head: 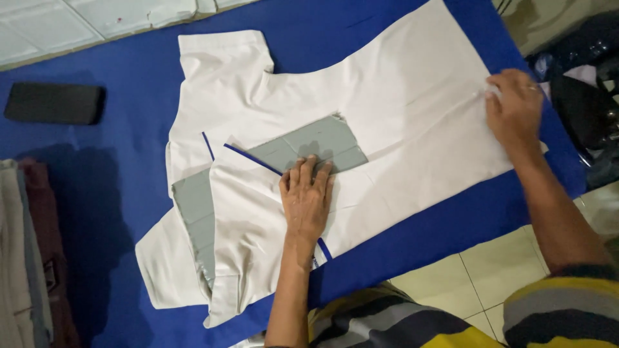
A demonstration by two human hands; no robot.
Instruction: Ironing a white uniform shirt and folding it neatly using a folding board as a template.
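Left hand (306, 196) lies flat, fingers spread, pinning the white shirt (361, 122) onto the grey folding board (319, 145) on the blue surface (109, 187). Right hand (514, 106) pinches the hem; pulling harder could drag the fabric askew off the board.

I take this for a small laundry or garment-folding spot in a home or shop: a white shirt (361, 122) lies spread on a table (116, 193) covered in blue cloth, with a grey folding board (309, 145) laid on it. At the left edge I see a stack of folded clothes (29, 258) and a dark pad (55, 103). Pale floor tiles (477, 270) show below the table and white tiles (64, 22) above it.
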